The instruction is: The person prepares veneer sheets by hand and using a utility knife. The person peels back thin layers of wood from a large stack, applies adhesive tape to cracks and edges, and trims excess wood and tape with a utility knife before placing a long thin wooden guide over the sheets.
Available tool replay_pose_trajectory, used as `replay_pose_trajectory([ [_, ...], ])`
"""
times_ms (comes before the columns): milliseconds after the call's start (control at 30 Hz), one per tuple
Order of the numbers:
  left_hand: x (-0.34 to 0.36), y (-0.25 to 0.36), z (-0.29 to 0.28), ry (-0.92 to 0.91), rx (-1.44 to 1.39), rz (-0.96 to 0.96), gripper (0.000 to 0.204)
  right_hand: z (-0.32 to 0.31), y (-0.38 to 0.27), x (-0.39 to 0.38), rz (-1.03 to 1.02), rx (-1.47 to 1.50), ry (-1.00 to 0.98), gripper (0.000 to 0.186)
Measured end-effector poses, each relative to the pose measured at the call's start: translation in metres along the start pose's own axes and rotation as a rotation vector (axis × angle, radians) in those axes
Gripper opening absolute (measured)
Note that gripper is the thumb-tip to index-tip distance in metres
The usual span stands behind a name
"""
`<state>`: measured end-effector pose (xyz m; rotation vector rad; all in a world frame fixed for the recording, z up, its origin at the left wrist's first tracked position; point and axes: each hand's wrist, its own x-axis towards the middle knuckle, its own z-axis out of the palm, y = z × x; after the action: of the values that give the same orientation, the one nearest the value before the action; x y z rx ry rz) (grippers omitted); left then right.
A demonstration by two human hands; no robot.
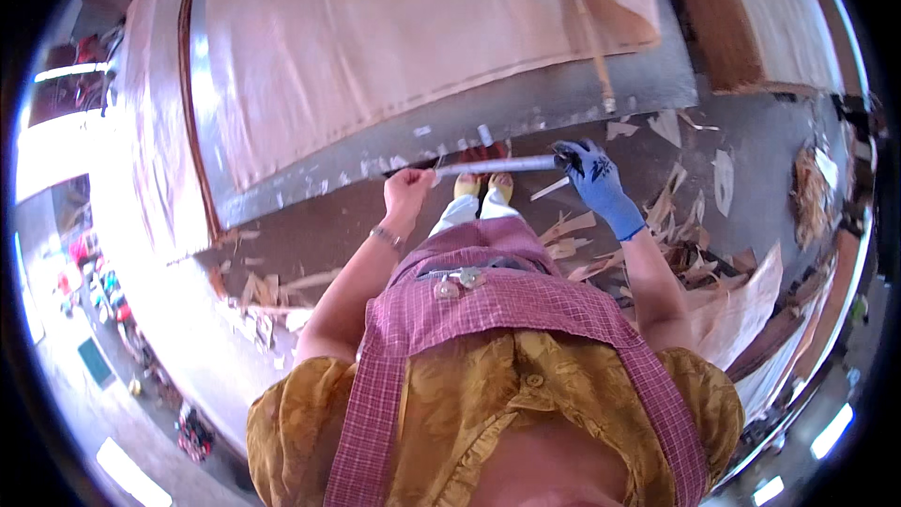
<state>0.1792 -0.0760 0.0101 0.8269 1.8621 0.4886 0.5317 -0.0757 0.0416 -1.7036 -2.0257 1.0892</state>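
Observation:
My left hand [406, 190] is bare and pinches one end of a pale strip [496, 165] stretched level in front of me. My right hand [593, 178], in a blue glove, grips the strip's other end. The strip hangs over my feet [484, 186], just in front of the edge of a grey metal work table [526, 103]. A large thin wood veneer sheet [375, 38] lies flat on that table beyond both hands.
Torn veneer scraps [657, 225] litter the brown floor to my right and lower left. A thin wooden stick [587, 28] lies across the table. Another veneer stack [751, 9] sits at the upper right. A pink checked apron covers my front.

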Motion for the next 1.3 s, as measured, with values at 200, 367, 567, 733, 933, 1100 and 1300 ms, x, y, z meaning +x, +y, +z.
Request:
replay_pose_trajectory([
  [200,0.087,-0.109,-0.008,0.324,0.218,-0.073,0.039,0.101,-0.047,0.016,-0.058,0.102,-0.05,0.045],
  [367,0.101,-0.085,0.006,0.174,0.688,-0.192,0.046,0.248,-0.046,0.073,0.4,1.061,0.139,0.017],
  [567,0.143,-0.166,-0.023,0.396,1.095,0.092,0.049,0.298,-0.097,0.099,0.29,0.725,0.279,0.027],
  [733,0.097,-0.154,-0.178,0.1,1.141,-0.247,0.035,0.314,-0.064,0.099,0.403,0.771,0.354,0.028],
  [933,-0.02,-0.324,-0.549,0.78,0.951,-0.228,0.027,0.356,0.015,0.09,0.555,1.395,0.514,0.033],
  [1100,-0.004,-0.314,-0.498,0.403,-0.151,0.029,0.015,0.349,-0.126,0.07,0.391,1.0,0.02,0.031],
  [1300,0.03,0.011,-0.302,-0.197,0.147,0.496,0.028,0.24,-0.329,0.127,-0.162,0.965,-0.319,0.034],
])
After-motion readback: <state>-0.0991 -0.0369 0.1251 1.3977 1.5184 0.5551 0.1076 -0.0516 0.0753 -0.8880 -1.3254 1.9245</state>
